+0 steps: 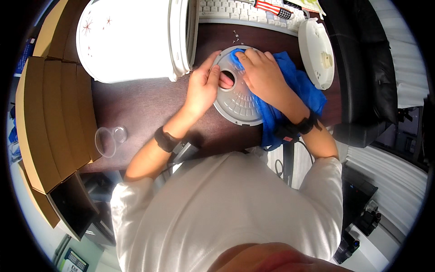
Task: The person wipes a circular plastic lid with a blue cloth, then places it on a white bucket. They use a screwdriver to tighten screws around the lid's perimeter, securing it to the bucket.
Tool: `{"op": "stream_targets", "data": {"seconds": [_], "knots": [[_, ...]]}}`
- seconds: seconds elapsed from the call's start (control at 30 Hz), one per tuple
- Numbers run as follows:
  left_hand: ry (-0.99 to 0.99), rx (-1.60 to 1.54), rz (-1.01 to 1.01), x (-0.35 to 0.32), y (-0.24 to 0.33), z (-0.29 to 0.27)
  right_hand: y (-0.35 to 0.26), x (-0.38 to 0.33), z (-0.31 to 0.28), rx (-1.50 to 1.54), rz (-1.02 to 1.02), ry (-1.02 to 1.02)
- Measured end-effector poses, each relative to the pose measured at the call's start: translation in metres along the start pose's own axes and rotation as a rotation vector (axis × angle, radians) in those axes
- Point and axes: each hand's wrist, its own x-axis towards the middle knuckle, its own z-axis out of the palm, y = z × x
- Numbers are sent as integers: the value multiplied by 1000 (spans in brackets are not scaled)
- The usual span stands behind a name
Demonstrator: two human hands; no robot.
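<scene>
A round grey disc (235,106) with a hole in its middle and rows of raised ridges lies over the dark table. My left hand (205,86) grips its left side, thumb on top, with fingertips showing in the hole. A blue cloth (290,75) is bunched under my right hand (260,70), whose curled fingers press part of it onto the disc's upper face. The rest of the cloth trails to the right and down past the table's near edge. Several small screws (235,36) lie just beyond the disc.
A large white cylindrical housing (131,41) lies at the upper left. Beyond are a white keyboard (249,12) and a striped-handled screwdriver (274,8). A round white cover (312,54) sits right; cardboard boxes (54,118) and a clear plastic cup (105,142) are left.
</scene>
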Motion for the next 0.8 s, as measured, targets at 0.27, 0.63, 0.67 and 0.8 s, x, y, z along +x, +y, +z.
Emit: {"op": "stream_targets", "data": {"seconds": [0.27, 0.63, 0.67, 0.8], "knots": [[-21, -1, -20, 0, 4, 3, 9, -32, -10, -321, 187, -129], [-27, 37, 1, -1, 3, -1, -1, -6, 5, -69, 50, 29], [-31, 30, 4, -1, 1, -1, -2, -6, 4, -124, 69, 3], [6, 6, -16, -3, 6, 0, 0, -17, -11, -293, 167, -115]]}}
